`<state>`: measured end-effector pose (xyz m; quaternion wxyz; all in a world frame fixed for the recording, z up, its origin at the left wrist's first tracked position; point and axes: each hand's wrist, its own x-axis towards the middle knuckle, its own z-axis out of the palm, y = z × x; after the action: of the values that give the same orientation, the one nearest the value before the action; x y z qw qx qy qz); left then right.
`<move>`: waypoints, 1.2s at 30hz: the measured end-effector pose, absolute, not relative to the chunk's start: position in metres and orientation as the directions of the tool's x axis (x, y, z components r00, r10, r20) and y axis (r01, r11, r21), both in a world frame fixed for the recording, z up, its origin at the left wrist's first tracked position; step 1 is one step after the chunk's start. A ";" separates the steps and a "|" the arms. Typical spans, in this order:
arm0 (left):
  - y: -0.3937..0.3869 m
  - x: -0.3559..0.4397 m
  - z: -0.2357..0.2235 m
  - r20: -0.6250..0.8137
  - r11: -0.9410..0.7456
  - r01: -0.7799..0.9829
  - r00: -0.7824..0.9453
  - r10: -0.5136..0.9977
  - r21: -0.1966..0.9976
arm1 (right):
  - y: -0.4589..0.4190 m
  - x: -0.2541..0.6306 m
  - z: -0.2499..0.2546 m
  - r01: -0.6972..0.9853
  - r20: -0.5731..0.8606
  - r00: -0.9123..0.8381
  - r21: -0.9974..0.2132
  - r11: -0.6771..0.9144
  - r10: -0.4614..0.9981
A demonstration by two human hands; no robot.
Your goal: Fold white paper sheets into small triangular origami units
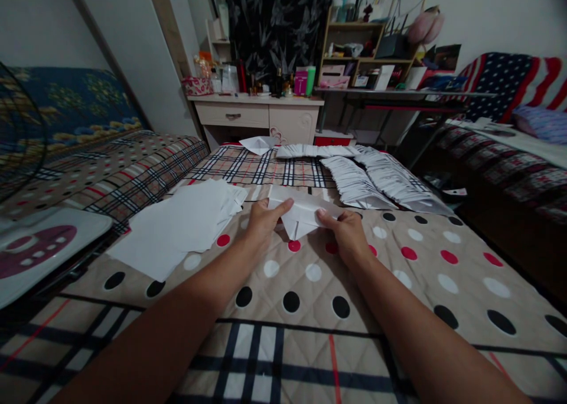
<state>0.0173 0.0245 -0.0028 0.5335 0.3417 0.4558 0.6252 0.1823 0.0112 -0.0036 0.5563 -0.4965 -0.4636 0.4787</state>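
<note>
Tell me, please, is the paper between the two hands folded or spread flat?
Folded. The paper between the left hand and right hand shows creases, and a pointed flap sticks out below.

- Paper (305, 203): white, plain, partly folded; wide band across the top, pointed flap below.
- Pose: band runs side to side, tip toward the wearer.
- Pinched near both ends by left hand (262, 220) and right hand (349, 230), thumbs on top.
- Over dotted bed (305, 295); contact unclear.
</note>
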 end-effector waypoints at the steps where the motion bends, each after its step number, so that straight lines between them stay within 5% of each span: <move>1: 0.026 0.016 -0.003 -0.046 -0.021 -0.348 -0.184 0.982 0.937 | 0.013 0.185 -0.005 -0.063 0.061 0.094 -0.996 0.067 0.994; 20: 0.031 0.003 -0.002 0.021 -0.028 -0.188 -0.044 0.999 0.982 | 0.022 0.205 0.006 0.074 0.161 0.016 -0.984 0.159 0.987; 27: 0.040 -0.006 0.001 0.314 -0.306 0.087 -0.088 0.945 0.948 | 0.029 0.210 -0.001 0.206 0.323 0.013 -0.927 0.314 0.946; 31: 0.038 -0.010 0.006 0.561 -0.525 0.317 -0.027 0.828 0.790 | 0.025 0.210 0.000 0.446 0.608 -0.062 -0.692 0.567 0.791; 36: 0.037 -0.020 0.002 0.836 -0.783 0.558 0.266 0.481 0.273 | 0.021 0.212 0.003 0.652 0.774 -0.269 -0.292 0.700 0.573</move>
<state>-0.0198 0.0369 0.0021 -0.0380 0.7946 0.3268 0.5102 0.2122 0.0205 0.0032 0.4663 -0.3850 -0.7953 -0.0421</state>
